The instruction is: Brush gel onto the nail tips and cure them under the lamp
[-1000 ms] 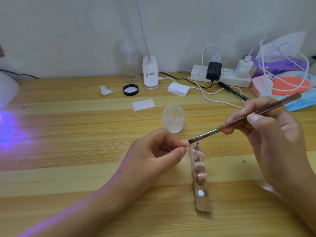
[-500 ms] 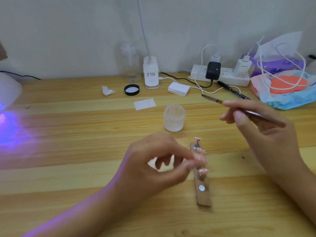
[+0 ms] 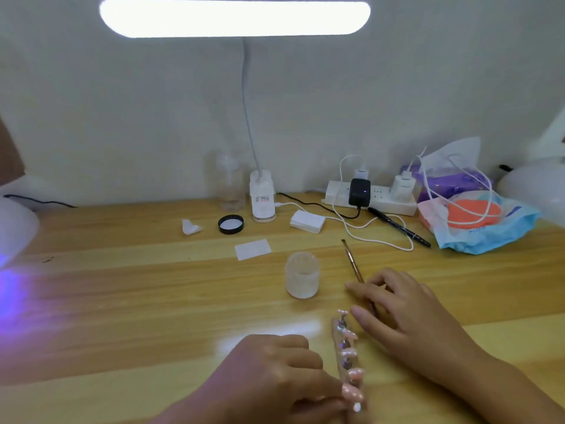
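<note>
**Nail tips** [image 3: 349,352]: pink, in a row on a holder strip [image 3: 339,350], which lies flat on the wooden table [image 3: 153,301] just nearer the camera than the gel jar [image 3: 302,275].

**Left hand** [image 3: 275,377]: nearer than the jar. The fingers are curled and their tips are at the strip's near end, against the last nail tip. Blur hides whether they pinch the tip or the strip.

**Right hand** [image 3: 406,316]: right of the jar. It is loosely spread, with the fingers nearly straight and lying over the handle of the brush [image 3: 351,261]. The thumb reaches toward the strip's far end.

**Brush**: just right of the jar, bristles pointing away from the camera.

**Gel jar**: frosted, lid off, upright.

**Behind the jar:**
- white slip [image 3: 253,249]
- black lid [image 3: 231,224]
- paper scrap [image 3: 191,227]
- clear bottle [image 3: 229,185]
- desk lamp base [image 3: 262,197], with its lit bar [image 3: 235,18] overhead
- white pad stack [image 3: 307,221]

**Behind and right of the jar:**
- power strip [image 3: 336,191] with a black adapter [image 3: 360,192]
- black pen [image 3: 400,228]
- blue bag [image 3: 489,228]

**Far left of the jar:** white curing lamp [image 3: 15,231], casting a violet glow [image 3: 12,295] on the wood.
</note>
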The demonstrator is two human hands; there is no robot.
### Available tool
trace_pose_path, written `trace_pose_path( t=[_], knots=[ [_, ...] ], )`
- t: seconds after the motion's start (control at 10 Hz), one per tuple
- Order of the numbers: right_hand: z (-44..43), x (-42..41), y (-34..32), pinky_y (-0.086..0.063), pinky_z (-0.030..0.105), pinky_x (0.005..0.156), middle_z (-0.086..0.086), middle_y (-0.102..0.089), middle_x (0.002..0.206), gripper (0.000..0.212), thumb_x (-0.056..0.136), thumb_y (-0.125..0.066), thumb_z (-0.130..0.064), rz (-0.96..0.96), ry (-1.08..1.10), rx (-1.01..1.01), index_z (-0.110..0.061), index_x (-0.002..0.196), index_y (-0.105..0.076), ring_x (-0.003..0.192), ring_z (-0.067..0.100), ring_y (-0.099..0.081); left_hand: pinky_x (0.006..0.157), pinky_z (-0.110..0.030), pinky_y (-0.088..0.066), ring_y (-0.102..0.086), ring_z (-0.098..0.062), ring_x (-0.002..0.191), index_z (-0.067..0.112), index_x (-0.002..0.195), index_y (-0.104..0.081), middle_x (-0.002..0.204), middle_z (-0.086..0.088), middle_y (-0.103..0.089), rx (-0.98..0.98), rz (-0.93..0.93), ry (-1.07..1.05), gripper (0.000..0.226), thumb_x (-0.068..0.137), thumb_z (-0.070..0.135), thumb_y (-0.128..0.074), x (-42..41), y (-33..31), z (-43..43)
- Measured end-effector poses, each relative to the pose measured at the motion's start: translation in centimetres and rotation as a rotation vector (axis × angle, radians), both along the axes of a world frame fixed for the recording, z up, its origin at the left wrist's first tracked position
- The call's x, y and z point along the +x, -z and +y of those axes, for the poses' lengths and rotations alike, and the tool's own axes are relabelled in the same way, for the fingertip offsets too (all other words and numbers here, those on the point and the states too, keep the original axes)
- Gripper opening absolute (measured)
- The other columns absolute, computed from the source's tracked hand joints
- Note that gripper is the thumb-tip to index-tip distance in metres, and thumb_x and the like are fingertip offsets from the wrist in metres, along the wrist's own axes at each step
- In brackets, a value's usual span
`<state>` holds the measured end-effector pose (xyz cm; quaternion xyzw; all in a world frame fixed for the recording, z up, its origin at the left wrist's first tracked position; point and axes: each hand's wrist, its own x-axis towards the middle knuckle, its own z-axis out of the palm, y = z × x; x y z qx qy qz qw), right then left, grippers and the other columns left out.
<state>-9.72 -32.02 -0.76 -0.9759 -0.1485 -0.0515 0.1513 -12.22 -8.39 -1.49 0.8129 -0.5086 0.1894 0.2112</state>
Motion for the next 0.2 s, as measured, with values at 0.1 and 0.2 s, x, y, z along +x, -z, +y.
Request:
trace_pose_path(
  t=[0.1,0.2],
  knots=[
    [-0.2,0.2,0.1,-0.027,0.02,0.089,-0.031,-0.034,0.107,0.065,0.084,-0.016,-0.079,-0.002,0.015,0.019,-0.053,0.133,-0.05,0.107,-0.009,-0.033,0.045,-0.018,-0.037,-0.037,-0.005,0.057,0.033,0.075,-0.071,0.06,0.009,-0.047,0.001,-0.027,-0.016,0.02,0.092,0.041,-0.064,0.1,0.0,-0.2],
    [0.2,-0.1,-1.0,-0.034,0.016,0.089,-0.033,-0.04,0.105,0.034,0.092,-0.042,-0.057,-0.007,0.057,0.171,-0.052,0.123,-0.056,0.108,-0.01,-0.039,0.045,-0.015,-0.032,-0.029,-0.005,0.061,0.033,0.073,-0.065,0.065,0.009,-0.035,0.008,-0.069,-0.023,0.019,0.092,0.037,-0.064,-0.2,0.0,-0.5]
  ],
)
